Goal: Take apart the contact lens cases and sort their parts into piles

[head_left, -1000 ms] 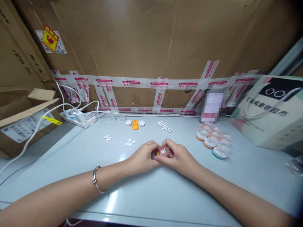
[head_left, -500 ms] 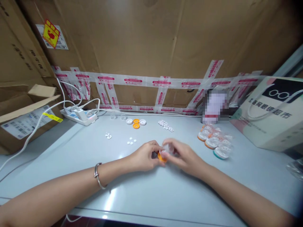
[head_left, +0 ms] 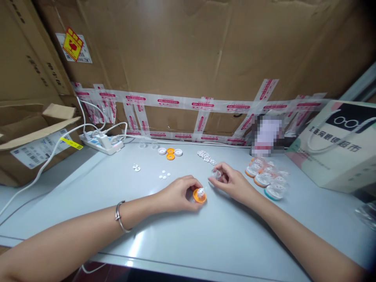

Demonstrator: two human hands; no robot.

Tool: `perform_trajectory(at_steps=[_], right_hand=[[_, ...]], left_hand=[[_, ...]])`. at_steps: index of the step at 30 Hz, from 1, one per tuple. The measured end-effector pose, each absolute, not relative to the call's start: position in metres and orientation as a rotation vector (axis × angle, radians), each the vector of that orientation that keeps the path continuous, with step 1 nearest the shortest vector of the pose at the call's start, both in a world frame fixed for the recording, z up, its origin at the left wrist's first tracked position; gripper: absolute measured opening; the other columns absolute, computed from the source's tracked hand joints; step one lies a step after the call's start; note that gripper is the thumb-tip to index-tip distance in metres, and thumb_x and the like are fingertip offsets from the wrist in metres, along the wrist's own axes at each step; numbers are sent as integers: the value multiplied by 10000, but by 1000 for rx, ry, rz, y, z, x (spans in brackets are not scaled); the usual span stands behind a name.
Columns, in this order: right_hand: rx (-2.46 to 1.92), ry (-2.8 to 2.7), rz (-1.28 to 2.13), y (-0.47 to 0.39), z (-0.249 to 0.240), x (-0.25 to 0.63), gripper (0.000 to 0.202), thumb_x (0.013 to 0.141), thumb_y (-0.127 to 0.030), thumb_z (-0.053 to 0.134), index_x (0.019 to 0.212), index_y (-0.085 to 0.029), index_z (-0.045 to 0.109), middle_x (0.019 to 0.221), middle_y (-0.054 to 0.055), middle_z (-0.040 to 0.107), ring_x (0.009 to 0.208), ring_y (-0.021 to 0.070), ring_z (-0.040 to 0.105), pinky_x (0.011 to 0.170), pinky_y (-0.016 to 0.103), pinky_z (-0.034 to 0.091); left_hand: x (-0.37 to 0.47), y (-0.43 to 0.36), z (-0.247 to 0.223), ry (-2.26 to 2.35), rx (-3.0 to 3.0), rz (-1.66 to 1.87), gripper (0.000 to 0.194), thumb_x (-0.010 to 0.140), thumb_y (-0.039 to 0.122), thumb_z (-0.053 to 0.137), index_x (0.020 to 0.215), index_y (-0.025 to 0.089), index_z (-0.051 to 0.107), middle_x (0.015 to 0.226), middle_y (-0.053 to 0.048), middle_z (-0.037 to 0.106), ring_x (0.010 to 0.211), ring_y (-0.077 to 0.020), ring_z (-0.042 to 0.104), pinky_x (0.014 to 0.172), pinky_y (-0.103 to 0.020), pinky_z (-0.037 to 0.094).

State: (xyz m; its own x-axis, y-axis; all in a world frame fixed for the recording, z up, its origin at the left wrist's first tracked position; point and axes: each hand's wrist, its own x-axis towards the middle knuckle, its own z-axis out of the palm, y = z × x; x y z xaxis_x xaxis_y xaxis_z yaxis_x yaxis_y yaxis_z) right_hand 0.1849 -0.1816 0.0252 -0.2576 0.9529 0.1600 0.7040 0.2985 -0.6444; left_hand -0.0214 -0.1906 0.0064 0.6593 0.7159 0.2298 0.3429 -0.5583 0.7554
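Note:
My left hand grips an orange round base by its edge, near the middle of the table. A small white part stands up from the base's centre. To the right, and apart from it, my right hand pinches a clear plastic dome. Beyond my hands lie white openwork pieces and a cluster of orange rings and white rings. Several small white discs lie left of centre, with more white parts farther left.
Clear-domed units stand in rows at the right, before a paper bag. At the back left are a power strip with white cables and an open carton. A large cardboard box walls off the back.
My right hand has drawn away to the right with the clear dome, uncovering the white part on the orange base. My left hand still grips the base. The view has shifted slightly.

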Motion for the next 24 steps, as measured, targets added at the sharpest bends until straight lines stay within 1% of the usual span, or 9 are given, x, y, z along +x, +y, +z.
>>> perform_trajectory(at_steps=[4,7,12,13,15,18,21,24], right_hand=[[-1411,-2106,649,-180,20,183,236,750,-359,557,897,-192,479,599,-64,421,528,98,401,504,218,324],[-1417,-2091,665,-178,15,181,262,758,-377,551,929,-187,489,619,-56,442,539,101,415,521,224,341],[-1435,-1924,659,-178,16,184,509,704,-461,619,1077,-195,398,660,-63,424,526,98,396,511,227,346],[-1419,-1878,634,-180,19,185,500,714,-470,608,1075,-200,392,663,-61,419,526,99,391,505,226,343],[-1351,-1824,566,-187,26,185,382,771,-458,552,1025,-209,414,670,-49,426,548,104,401,515,227,348],[-1202,-1948,449,-201,36,179,204,819,-381,518,922,-210,472,692,-26,463,612,113,439,565,231,364],[-1090,-2203,439,-211,38,170,168,804,-316,561,925,-211,509,754,-9,501,677,117,465,620,233,381],[-1075,-2338,500,-212,35,165,200,800,-312,572,967,-218,516,795,-2,512,712,122,478,652,237,395]], left_hand=[[-22,-191,5,809,2177,725,343,657,200,620,996,186,566,893,-23,576,790,-134,522,721,-238,421],[-22,-192,5,826,2152,727,369,662,210,621,1024,187,549,898,-24,580,790,-135,525,713,-242,422],[-24,-193,7,825,2093,700,373,680,227,613,1041,177,528,934,-40,586,823,-142,538,726,-247,430],[-25,-194,8,825,2090,696,378,681,220,612,1046,177,526,943,-42,586,832,-144,538,733,-251,431],[-26,-194,9,835,2090,688,386,675,200,613,1052,179,529,953,-44,585,842,-149,537,743,-260,430],[-25,-194,10,853,2079,681,402,656,215,650,1041,177,541,952,-46,586,837,-156,534,736,-268,428],[-23,-193,10,853,2064,683,385,663,292,677,1011,170,563,899,-34,585,774,-140,520,678,-248,416],[-22,-191,8,854,2067,689,315,721,340,635,979,167,585,835,-18,570,713,-117,496,630,-226,392]])
